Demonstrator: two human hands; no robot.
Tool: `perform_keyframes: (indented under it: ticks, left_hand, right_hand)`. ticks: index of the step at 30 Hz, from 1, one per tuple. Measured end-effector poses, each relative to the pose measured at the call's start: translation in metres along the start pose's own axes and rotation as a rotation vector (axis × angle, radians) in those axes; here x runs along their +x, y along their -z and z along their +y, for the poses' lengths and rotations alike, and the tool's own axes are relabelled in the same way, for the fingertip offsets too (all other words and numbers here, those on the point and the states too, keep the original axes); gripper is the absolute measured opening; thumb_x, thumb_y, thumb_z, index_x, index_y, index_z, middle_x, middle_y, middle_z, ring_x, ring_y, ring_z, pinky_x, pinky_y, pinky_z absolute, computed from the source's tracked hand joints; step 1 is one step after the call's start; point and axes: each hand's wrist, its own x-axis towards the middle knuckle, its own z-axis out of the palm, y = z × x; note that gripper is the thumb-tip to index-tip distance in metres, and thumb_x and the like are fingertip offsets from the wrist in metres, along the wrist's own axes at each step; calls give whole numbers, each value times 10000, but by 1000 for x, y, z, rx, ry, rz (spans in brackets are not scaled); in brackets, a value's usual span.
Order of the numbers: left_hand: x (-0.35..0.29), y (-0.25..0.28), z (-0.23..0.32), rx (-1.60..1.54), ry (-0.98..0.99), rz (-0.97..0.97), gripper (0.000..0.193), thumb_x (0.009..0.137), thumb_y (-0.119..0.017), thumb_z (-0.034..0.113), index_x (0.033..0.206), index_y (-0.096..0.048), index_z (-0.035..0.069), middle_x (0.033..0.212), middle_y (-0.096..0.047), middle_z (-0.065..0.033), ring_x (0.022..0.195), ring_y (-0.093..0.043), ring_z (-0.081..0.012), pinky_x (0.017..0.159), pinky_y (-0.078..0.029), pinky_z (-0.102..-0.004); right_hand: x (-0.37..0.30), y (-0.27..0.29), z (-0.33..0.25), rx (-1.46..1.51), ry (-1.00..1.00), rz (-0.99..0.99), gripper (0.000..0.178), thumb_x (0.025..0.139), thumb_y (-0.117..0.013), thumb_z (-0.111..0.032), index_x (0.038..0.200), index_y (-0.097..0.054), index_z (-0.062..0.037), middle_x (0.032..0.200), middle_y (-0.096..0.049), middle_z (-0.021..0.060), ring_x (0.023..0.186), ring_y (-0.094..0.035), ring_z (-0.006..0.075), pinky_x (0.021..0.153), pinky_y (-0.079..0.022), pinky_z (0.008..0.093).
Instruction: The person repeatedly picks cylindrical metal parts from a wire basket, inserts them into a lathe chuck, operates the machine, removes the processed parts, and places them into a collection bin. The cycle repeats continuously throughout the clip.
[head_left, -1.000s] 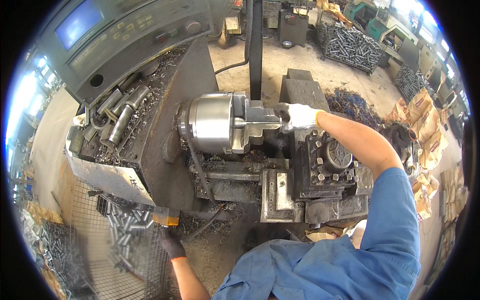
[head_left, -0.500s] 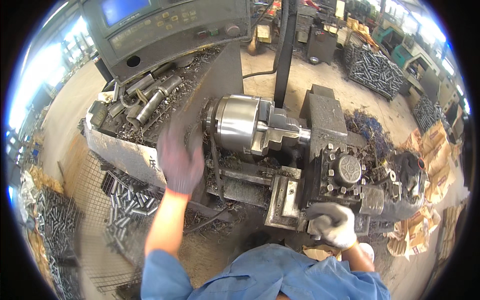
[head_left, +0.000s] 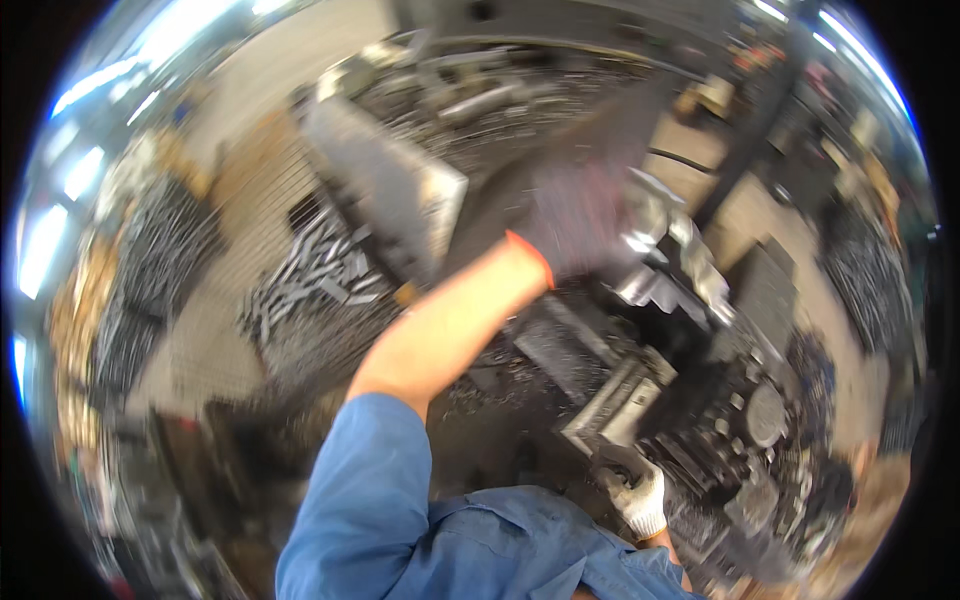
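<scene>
My left hand [head_left: 585, 220], in a dark glove with an orange cuff, reaches across to the lathe's shiny chuck [head_left: 655, 205]. It covers much of the chuck, and motion smears its fingers, so I cannot tell their grip or whether they touch the metal. The stepped chuck jaws [head_left: 660, 293] show just beyond the glove. Low on the right, my right hand [head_left: 635, 492] wears a white knitted glove with a dark palm. Its fingers are curled near the end of the metal slide [head_left: 615, 405]; what they close on is hidden.
A bolted tool post [head_left: 765, 415] stands right of the slide. Metal parts and chips lie on the tray [head_left: 385, 185] at upper left. Below it, several short metal rods [head_left: 320, 265] lie in a mesh basket. A dark post [head_left: 755, 130] rises behind the chuck.
My left hand has swung right, from beside the chip tray to the chuck. The whole view has turned and blurred. My right hand stays low by the slide, its fingers curled.
</scene>
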Motion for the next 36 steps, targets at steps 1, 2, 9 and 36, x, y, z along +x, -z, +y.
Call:
perform_keyframes:
  ticks: [1, 2, 9, 36]
  left_hand:
    - [-63, -7, 15, -51, 205, 4, 272, 945, -639, 369, 1110, -724, 171, 940, -743, -160, 826, -717, -418, 694, -547, -597]
    - [-131, -7, 21, -256, 276, -38, 302, 973, -621, 396, 1170, -703, 182, 986, -739, -158, 879, -721, -412, 729, -554, -602]
    - [-745, 73, 152, -470, 2066, 817, 405, 976, -677, 292, 1306, -711, 60, 1085, -761, -116, 1003, -711, -237, 867, -585, -398]
    - [-951, 223, 467, 1226, 2673, 1064, 410, 1033, -619, 256, 1395, -631, 63, 1345, -640, -84, 1192, -602, -230, 992, -496, -365]
  right_hand:
    - [10, -10, 2, -110, 88, -65, 269, 879, -786, -118, 1134, -789, -31, 1090, -795, 145, 964, -770, 250, 841, -615, 363]
    - [20, -24, 4, -219, 197, -131, 251, 882, -782, -113, 1117, -787, -26, 1097, -796, 148, 971, -773, 266, 851, -617, 365]
    - [80, -187, 42, -270, 355, -760, 307, 932, -728, -74, 1214, -710, 46, 1098, -790, 153, 936, -768, 230, 859, -621, 342]
    - [-29, -699, 25, -1194, 713, -1781, 500, 883, -697, -363, 1302, -745, -94, 1300, -747, 179, 1230, -689, 373, 1067, -534, 453]
